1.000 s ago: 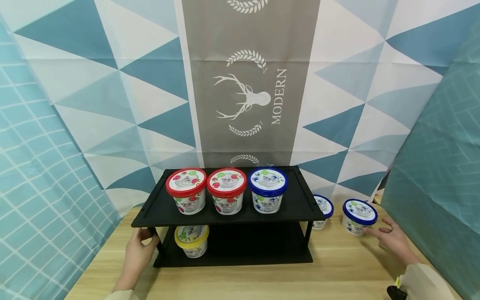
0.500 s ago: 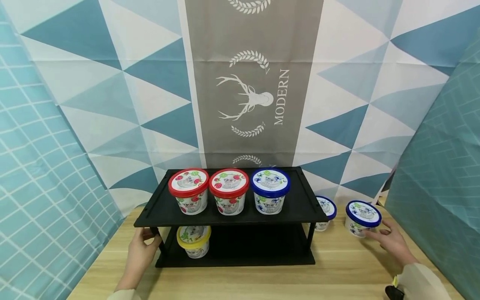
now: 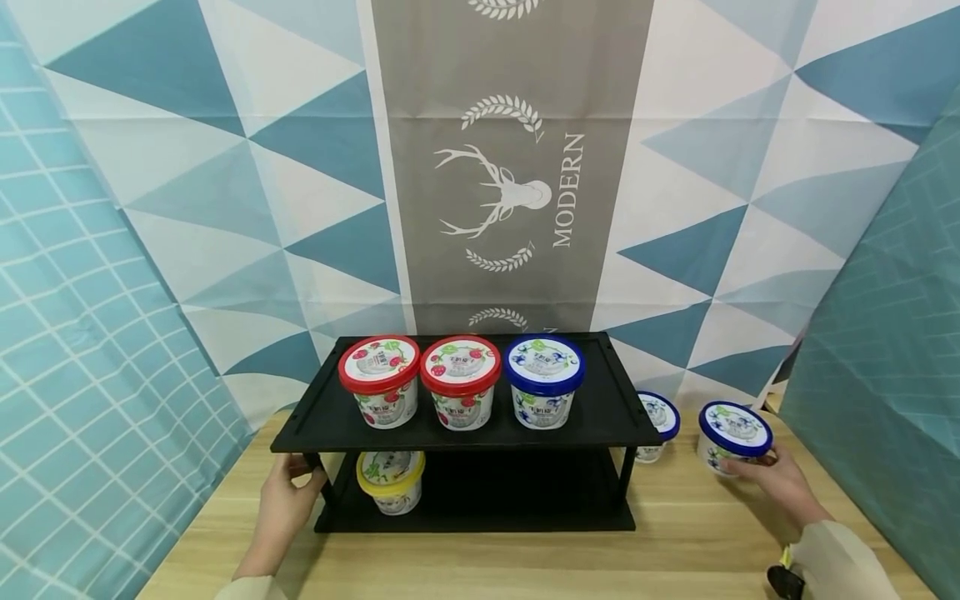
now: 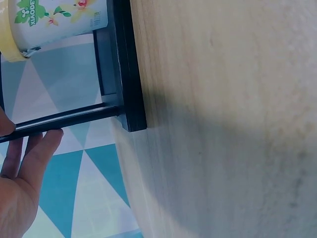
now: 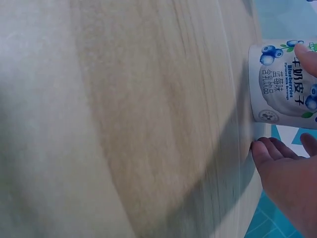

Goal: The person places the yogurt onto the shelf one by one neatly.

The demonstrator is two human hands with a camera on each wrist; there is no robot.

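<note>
In the head view a black two-tier rack (image 3: 603, 408) stands on the wooden table. My left hand (image 3: 281, 504) holds its left post; the left wrist view has the thumb on one side of the post and fingers (image 4: 47, 148) on the other. At the right, my right hand (image 3: 783, 483) is around a blue-lidded milk cup (image 3: 737, 429). In the right wrist view the thumb lies on its printed blueberry side, while the lower fingers (image 5: 267, 153) show a gap from the cup. The cup's far side is hidden.
Two red-lidded cups (image 3: 378, 367) and a blue-lidded cup (image 3: 543, 367) stand on the upper tier. A yellow-lidded cup (image 3: 392, 479) sits on the lower tier. Behind the rack's right end, another blue-lidded cup (image 3: 660, 417) is partly hidden. Patterned cloths (image 3: 513, 167) hang behind.
My right hand's fingers have moved farther behind the blue-lidded cup, with the thumb at its front. The cup stays in place. The whole head view has shifted slightly; my left hand keeps the post.
</note>
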